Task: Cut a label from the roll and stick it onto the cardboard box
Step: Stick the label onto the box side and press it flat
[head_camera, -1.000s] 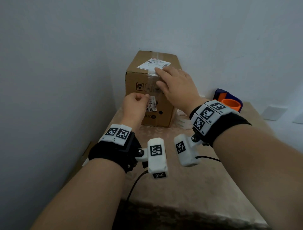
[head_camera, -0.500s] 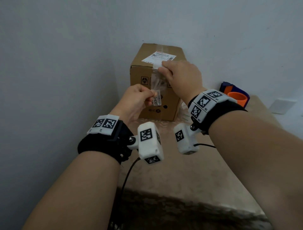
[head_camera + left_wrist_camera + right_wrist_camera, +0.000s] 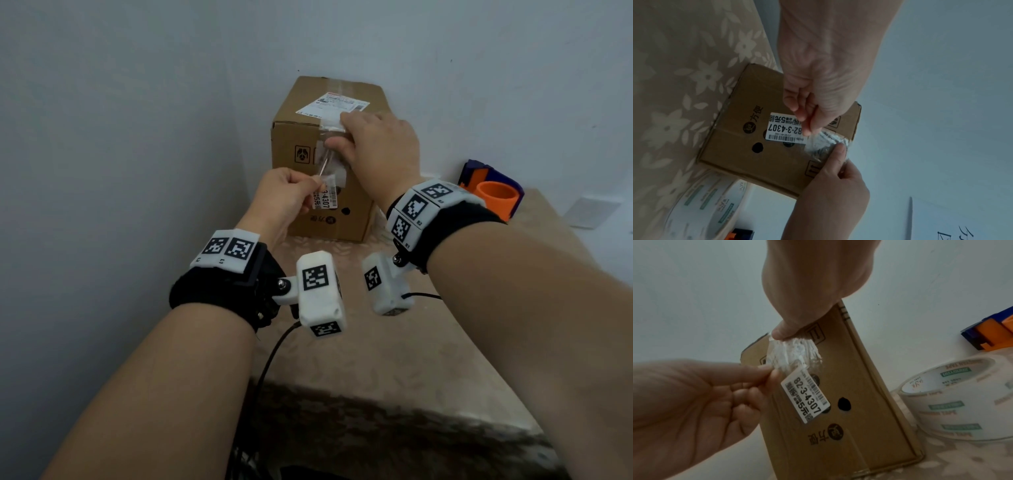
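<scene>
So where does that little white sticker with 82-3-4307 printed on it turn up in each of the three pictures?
Head view: the sticker is at centre, on the cardboard box front, just right of the left hand.
Left wrist view: sticker at centre, partly behind the left hand's fingers.
Right wrist view: sticker at centre, slanted.
Shared landmark: the black hole in the box beside it.

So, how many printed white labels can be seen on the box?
2. A shipping label lies on top of the box. A small barcode label is on its front, beside the left hand. Other sides are hidden.
</scene>
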{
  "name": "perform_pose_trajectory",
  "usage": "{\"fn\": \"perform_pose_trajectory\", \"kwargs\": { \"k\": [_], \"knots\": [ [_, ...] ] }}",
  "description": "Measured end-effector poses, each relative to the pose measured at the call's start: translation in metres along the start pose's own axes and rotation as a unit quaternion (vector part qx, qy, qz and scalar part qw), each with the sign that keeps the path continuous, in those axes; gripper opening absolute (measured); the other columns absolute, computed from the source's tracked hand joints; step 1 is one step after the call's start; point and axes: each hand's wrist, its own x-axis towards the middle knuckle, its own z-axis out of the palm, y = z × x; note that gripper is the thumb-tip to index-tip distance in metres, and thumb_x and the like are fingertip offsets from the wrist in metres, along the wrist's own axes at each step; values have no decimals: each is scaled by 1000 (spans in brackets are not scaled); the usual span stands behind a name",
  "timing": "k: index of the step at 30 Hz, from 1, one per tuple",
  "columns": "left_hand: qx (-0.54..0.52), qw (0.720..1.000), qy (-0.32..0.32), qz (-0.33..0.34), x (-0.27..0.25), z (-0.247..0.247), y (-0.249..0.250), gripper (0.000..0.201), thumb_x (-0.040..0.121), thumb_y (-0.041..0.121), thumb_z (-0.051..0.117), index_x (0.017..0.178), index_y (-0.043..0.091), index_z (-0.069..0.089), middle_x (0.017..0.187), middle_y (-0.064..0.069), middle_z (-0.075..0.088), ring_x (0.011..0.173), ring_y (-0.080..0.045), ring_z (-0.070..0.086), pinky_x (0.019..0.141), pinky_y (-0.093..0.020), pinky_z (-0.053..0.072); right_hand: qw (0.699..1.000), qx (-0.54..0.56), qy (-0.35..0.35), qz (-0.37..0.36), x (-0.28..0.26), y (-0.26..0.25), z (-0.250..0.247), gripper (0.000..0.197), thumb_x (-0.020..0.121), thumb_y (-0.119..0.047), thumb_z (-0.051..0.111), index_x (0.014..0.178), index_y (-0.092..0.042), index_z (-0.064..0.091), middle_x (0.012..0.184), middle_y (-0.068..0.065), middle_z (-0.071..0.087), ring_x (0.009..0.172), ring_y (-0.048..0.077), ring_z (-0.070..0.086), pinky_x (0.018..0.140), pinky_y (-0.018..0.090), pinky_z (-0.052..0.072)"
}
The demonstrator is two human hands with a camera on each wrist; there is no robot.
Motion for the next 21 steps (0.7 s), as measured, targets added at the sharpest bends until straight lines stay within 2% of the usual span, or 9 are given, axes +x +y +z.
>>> {"fn": "perform_pose_trajectory", "kwargs": {
  "k": [2, 4, 8, 11, 13, 15, 17, 19, 21],
  "knots": [
    [4, 1000, 0, -4, 0, 1, 0, 27, 92, 14, 60, 66, 16, 62, 75, -6, 63, 56, -7, 50, 54, -17, 44, 1000, -7, 2, 0, -3, -1, 4, 50, 90, -52, 37, 116, -12, 53, 121, 7, 62, 114, 30, 51, 95, 42, 38],
    [6, 1000, 2, -8, 0, 3, -1, 27, 93, 15, 60, 67, 15, 62, 74, -6, 63, 55, -8, 49, 53, -17, 43, 1000, -9, 7, 3, -4, -2, 6, 51, 90, -52, 37, 119, -12, 52, 123, 7, 61, 116, 30, 50, 98, 43, 35],
    [6, 1000, 4, -17, 4, 5, -1, 24, 94, 16, 58, 70, 13, 61, 70, 0, 62, 53, -6, 47, 48, -14, 41, 1000, -20, 5, 8, -3, -2, 7, 50, 91, -51, 35, 117, -12, 51, 123, 7, 60, 115, 31, 50, 97, 44, 35],
    [-11, 998, 9, -53, 6, 1, -9, 22, 92, 16, 62, 70, 11, 62, 65, 3, 62, 51, -5, 48, 43, -12, 41, 1000, -22, 8, 6, -3, -3, 7, 49, 91, -51, 34, 116, -12, 51, 121, 7, 61, 113, 31, 52, 97, 44, 36],
    [10, 998, 17, -61, 7, -4, -16, 22, 90, 20, 65, 69, 13, 61, 65, 3, 62, 53, -6, 48, 45, -14, 43, 1000, -22, 8, 7, -4, -3, 7, 50, 91, -51, 34, 117, -13, 51, 122, 7, 61, 114, 31, 52, 97, 44, 36],
    [72, 996, 51, 7, 10, -8, -15, 20, 89, 26, 66, 72, 18, 58, 70, 5, 59, 61, -8, 51, 59, -22, 47, 1000, -21, 13, 9, -6, -3, 9, 52, 91, -52, 35, 122, -12, 49, 127, 7, 59, 116, 31, 51, 99, 46, 36],
    [131, 979, 109, 115, 10, -9, -2, 16, 87, 28, 66, 86, 17, 53, 81, 6, 52, 74, -10, 50, 72, -26, 45, 999, -21, 23, 11, -9, -4, 13, 56, 89, -52, 38, 126, -11, 47, 131, 8, 57, 118, 32, 51, 101, 48, 36],
    [234, 935, 158, 215, 12, -7, 11, 27, 86, 28, 65, 104, 13, 53, 102, 0, 50, 95, -15, 47, 86, -28, 41, 999, -25, 27, 14, -10, -5, 16, 59, 88, -52, 40, 129, -11, 45, 134, 9, 55, 121, 32, 50, 103, 50, 35],
    [366, 874, 169, 271, 17, -7, 22, 40, 88, 32, 61, 122, 14, 52, 127, -9, 46, 117, -24, 42, 98, -33, 35, 999, -28, 23, 16, -11, -6, 16, 60, 87, -52, 42, 131, -11, 43, 136, 8, 53, 123, 31, 48, 105, 50, 34]
  ]
}}
